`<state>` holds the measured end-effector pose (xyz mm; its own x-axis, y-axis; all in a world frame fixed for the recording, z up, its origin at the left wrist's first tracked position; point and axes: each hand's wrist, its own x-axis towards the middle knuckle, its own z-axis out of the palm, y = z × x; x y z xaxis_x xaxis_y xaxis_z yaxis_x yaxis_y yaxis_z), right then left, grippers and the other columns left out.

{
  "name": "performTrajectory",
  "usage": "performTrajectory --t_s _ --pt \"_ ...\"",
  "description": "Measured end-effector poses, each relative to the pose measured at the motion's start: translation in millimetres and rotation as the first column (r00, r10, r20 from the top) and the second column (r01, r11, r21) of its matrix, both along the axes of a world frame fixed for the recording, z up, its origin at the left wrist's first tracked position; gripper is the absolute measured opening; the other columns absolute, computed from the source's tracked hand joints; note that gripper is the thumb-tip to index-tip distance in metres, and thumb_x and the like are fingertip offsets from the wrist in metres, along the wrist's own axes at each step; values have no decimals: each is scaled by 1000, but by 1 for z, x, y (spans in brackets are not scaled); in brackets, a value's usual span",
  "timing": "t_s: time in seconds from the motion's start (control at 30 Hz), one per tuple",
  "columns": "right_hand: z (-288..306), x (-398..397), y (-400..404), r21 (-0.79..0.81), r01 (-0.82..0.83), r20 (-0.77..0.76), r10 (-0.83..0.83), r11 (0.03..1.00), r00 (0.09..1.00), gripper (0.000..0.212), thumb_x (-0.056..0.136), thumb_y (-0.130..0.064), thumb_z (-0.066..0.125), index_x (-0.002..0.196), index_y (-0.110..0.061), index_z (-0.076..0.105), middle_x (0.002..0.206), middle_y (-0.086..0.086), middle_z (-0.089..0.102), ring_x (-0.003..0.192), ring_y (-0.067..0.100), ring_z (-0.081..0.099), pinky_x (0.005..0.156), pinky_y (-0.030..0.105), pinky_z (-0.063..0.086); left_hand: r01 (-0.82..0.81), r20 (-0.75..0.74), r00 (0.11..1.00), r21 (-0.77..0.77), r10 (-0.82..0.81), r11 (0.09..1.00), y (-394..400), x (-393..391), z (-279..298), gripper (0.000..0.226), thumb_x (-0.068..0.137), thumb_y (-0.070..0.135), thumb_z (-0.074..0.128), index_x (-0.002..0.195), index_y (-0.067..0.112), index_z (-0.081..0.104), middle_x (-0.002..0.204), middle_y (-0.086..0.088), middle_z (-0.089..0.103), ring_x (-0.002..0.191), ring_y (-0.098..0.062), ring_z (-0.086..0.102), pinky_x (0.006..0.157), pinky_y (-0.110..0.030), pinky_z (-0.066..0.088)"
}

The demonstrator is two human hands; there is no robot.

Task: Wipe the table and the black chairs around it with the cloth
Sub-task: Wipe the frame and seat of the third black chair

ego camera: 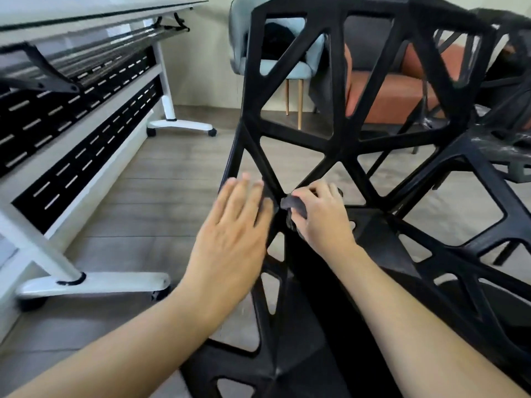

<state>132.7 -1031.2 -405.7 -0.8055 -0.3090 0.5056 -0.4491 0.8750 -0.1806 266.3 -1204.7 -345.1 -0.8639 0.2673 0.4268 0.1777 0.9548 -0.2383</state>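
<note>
White desk (pixel 86 53): it stood on the left, on wheels, with a glass top and black panels with slots below.
Left hand (pixel 230 225): its fingers (pixel 244 193) were straight and spread. It held nothing. It lay flat against the left side of the chair back.
Black chair (pixel 330 139): it was right in front, made of bars with big holes between them.
Cloth (pixel 293 206): it was dark and bunched up, and it sat on the spot where the bars meet, low on the chair back.
Right hand (pixel 324 214): its fingers were curled round the cloth and pressed it on the bars.
How to do it well: I think the flat hand should keep the chair from sliding while the cloth rubs along each bar, and round its edges too.
Things that hold stuff: no box, bowl or bin showed.
Blue chair (pixel 275 64): it stood behind, and something dark sat on its seat. I could not tell what.
Second black chair (pixel 511 81): it stood far right, partly out of view.
</note>
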Motion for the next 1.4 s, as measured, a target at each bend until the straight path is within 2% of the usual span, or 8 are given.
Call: performTrajectory --t_s 0.23,0.47,0.6,0.83,1.0,1.13,1.23,1.4 --pt "7 3 -25 182 155 275 -202 971 940 33 98 -34 51 130 -32 60 134 6 47 126 35 44 104 56 39 -96 141 989 465 34 880 -13 6 1 93 74 -15 55 157 6 17 168 -7 -1 148 -25 29 103 -24 46" --pt "22 10 -32 201 111 423 -189 973 886 34 93 -34 40 115 -22 63 118 12 52 114 37 44 97 49 45 -85 158 987 536 -1 840 -13 8 4 94 74 -18 53 156 14 19 168 -4 -7 150 -24 23 93 -25 49" --pt "11 42 -30 120 115 377 -153 986 914 22 98 -26 48 113 -21 64 120 10 47 116 33 42 92 48 50 -90 163 987 551 -2 830 -13 10 4 89 75 -19 51 154 13 23 168 -4 -8 151 -24 20 90 -26 50" --pt "14 2 -46 320 151 291 -249 935 924 27 99 -19 51 126 -14 55 128 12 46 123 33 42 99 46 43 -68 144 989 535 -12 842 -15 9 3 77 74 -17 55 141 16 35 168 -6 -7 150 -27 23 81 -27 51" --pt "4 44 -29 231 16 218 -68 973 974 24 91 -21 58 114 -17 64 111 10 53 107 34 49 88 48 48 -57 130 991 523 -14 850 -15 10 2 73 78 -14 57 142 15 34 168 -8 -6 152 -27 19 83 -30 53" --pt "-6 69 -11 107 -16 135 2 994 991 35 82 -27 67 116 -25 61 103 1 59 95 27 54 83 40 43 -59 76 997 394 32 917 -15 9 -4 56 82 -9 47 135 7 41 166 -21 2 151 -35 20 99 -38 51" --pt "-14 65 -7 -125 16 197 9 992 980 37 83 -29 70 118 -25 61 111 -1 56 103 24 55 94 43 44 -49 2 999 233 50 971 -14 7 -4 49 87 -2 23 129 -1 48 161 -31 13 151 -42 15 121 -48 27" --pt "-13 92 8 -140 -174 347 213 975 913 47 85 -30 61 132 -28 57 126 -2 51 115 23 51 107 42 40 -48 60 998 284 32 957 -13 6 -2 55 81 -4 59 134 0 45 164 -26 8 154 -36 8 116 -45 37"
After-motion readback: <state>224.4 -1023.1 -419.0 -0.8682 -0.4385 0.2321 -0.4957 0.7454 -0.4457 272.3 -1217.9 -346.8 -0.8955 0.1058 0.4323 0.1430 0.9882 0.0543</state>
